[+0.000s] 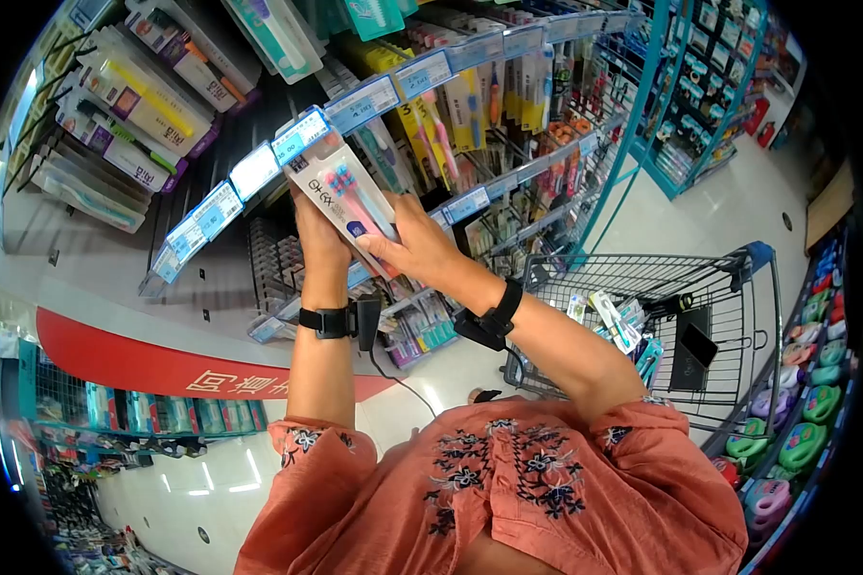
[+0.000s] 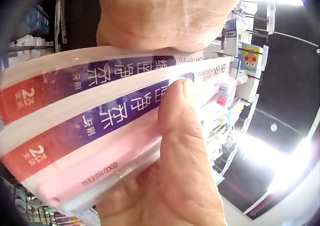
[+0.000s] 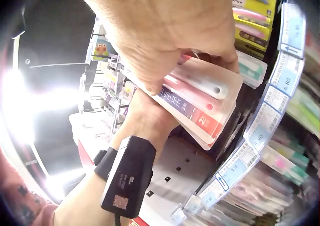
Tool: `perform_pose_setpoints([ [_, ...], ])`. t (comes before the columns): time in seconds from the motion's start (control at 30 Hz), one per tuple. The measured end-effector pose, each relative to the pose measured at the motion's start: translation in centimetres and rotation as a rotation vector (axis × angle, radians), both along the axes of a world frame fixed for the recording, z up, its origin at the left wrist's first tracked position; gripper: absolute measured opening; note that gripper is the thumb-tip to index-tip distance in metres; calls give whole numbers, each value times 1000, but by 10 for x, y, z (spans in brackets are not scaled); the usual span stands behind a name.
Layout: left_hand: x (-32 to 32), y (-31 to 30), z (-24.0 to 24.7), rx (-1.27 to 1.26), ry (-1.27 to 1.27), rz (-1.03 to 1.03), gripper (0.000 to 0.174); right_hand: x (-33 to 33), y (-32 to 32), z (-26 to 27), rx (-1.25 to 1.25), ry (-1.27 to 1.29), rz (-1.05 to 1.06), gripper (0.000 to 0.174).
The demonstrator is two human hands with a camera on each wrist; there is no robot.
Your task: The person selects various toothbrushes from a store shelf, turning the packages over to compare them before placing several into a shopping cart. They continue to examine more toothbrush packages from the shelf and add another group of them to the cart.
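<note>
Two stacked toothbrush packs, the front toothbrush pack (image 1: 340, 192) showing a pink and a pale blue brush, are held between both hands in front of the shelf. My right hand (image 1: 417, 240) grips the lower right side, its thumb pressed on the blue label (image 3: 172, 103). On the other side, my left hand (image 1: 318, 230) holds the packs' left edge, its fingers mostly hidden behind them. The second toothbrush pack (image 2: 60, 83) fans slightly apart from the front one in the left wrist view. The packs' upper end overlaps the price-tag strip (image 1: 302, 137).
Hanging toothbrush packs (image 1: 134, 96) fill hooks at left; more stand in the rack (image 1: 451, 110) behind the price strip. A shopping cart (image 1: 642, 259) at right carries several packages and a phone (image 1: 698, 345). A red shelf panel (image 1: 153, 359) curves along the lower left.
</note>
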State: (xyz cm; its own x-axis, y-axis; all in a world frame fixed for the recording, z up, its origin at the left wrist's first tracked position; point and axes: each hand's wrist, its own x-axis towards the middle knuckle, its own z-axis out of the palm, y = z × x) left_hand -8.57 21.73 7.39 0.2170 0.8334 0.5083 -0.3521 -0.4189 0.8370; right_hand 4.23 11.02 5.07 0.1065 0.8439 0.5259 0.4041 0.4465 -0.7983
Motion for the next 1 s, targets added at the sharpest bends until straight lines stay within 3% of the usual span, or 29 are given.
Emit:
perform_pose_setpoints([
  [0.03,0,-3,0,69,67,31,42,1,-1,-1,8,-8,-2,78],
  [0.3,6,-22,7,-231,-240,-136,45,4,-16,1,31,-24,-15,79],
  [0.4,6,-25,4,-197,-266,-161,43,5,-20,1,69,-70,-40,78],
  [0.5,5,-26,-4,-50,-127,-74,44,6,-24,-1,72,-76,-50,77],
  [0.73,3,-55,-16,-314,-213,-107,44,8,-43,-21,44,-63,-20,72],
  [0.9,8,-89,-29,-432,-163,-141,46,14,-71,-38,-111,55,44,65],
  [0.93,12,-95,-29,-489,-103,-130,60,15,-77,-39,-98,95,37,60],
  [1.0,19,-107,-34,-526,-34,-167,66,26,-83,-49,-136,165,132,61],
])
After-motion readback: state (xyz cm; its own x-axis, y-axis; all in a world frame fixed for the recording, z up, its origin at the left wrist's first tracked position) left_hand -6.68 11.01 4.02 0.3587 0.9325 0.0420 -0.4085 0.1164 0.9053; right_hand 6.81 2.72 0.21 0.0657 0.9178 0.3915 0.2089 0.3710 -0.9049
